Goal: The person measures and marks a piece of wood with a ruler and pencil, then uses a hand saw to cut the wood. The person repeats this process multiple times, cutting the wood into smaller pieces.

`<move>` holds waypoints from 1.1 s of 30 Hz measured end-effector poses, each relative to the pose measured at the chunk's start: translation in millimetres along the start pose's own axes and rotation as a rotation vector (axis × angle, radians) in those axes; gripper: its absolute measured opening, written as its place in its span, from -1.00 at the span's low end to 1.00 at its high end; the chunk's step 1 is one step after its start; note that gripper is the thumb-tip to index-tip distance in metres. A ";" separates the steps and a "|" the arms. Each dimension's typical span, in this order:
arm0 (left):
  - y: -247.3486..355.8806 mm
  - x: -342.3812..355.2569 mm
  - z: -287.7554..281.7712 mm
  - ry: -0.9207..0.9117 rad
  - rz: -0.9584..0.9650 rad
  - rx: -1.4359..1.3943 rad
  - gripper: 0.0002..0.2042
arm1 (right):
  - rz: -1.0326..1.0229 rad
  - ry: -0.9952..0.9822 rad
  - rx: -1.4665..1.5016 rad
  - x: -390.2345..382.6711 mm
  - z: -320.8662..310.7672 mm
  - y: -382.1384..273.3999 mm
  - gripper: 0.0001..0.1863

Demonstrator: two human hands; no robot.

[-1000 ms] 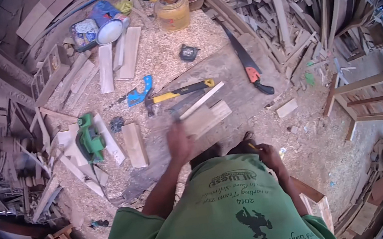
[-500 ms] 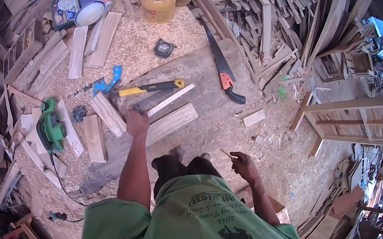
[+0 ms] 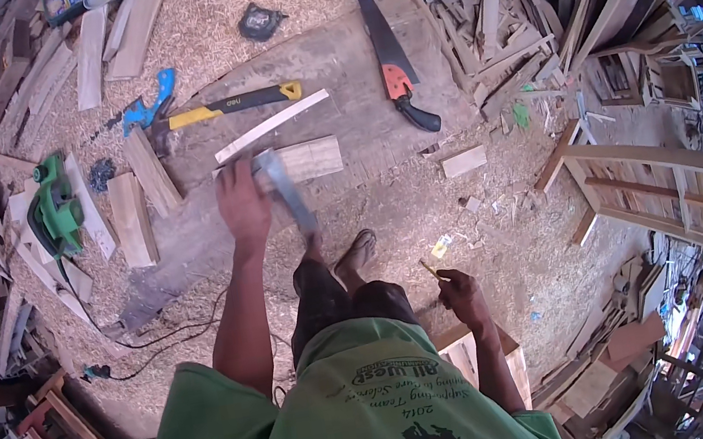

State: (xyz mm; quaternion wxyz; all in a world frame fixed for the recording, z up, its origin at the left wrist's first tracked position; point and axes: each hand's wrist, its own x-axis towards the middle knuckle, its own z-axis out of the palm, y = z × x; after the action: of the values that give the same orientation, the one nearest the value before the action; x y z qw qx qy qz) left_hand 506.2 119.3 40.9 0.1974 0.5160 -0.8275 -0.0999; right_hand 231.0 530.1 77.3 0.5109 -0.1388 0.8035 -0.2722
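Note:
My left hand (image 3: 243,204) is closed on a metal try square, whose grey blade (image 3: 288,195) is smeared by motion and points back toward my legs. The blade crosses over the left part of a short, pale board (image 3: 310,159) lying on the wide wooden work board (image 3: 375,137). Just beyond it rests a narrow wood strip (image 3: 272,126), set at a slant. Off to the right, my right hand (image 3: 464,293) grips a thin yellowish pencil (image 3: 429,270) with its point up and away from me.
A yellow-and-black hammer-like tool (image 3: 236,102), a handsaw (image 3: 392,57) and a tape measure (image 3: 260,21) lie beyond. At left are a blue-handled tool (image 3: 151,101), wood blocks (image 3: 131,219) and a green power planer (image 3: 56,208) with its cord. A wooden frame (image 3: 670,197) stands right.
My left hand has lifted the try square off the boards and swung its blade toward me. The view has shifted; my right hand still holds the pencil low at the right.

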 end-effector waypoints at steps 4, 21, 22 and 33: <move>10.3 20.8 26.2 0.031 0.022 0.000 -0.45 | -0.062 -0.047 -0.049 14.6 -7.0 -13.1 -0.62; -10.4 15.7 53.5 0.005 0.015 -0.245 -0.55 | -0.133 -0.082 -0.022 30.5 -12.0 -40.9 -0.72; -8.4 13.3 54.5 0.005 0.017 -0.215 -0.56 | -0.142 -0.061 -0.001 30.9 -6.0 -44.1 -0.73; 7.3 9.5 53.5 0.057 0.004 -0.104 -0.58 | -0.278 -0.077 0.026 49.9 53.0 -101.3 -0.63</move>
State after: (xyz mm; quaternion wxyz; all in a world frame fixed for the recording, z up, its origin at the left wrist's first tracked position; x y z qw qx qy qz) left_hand 473.5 112.0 -2.5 0.2476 0.5058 -0.8164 -0.1278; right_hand 251.0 407.0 81.3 0.5004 -0.2527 0.7527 -0.3452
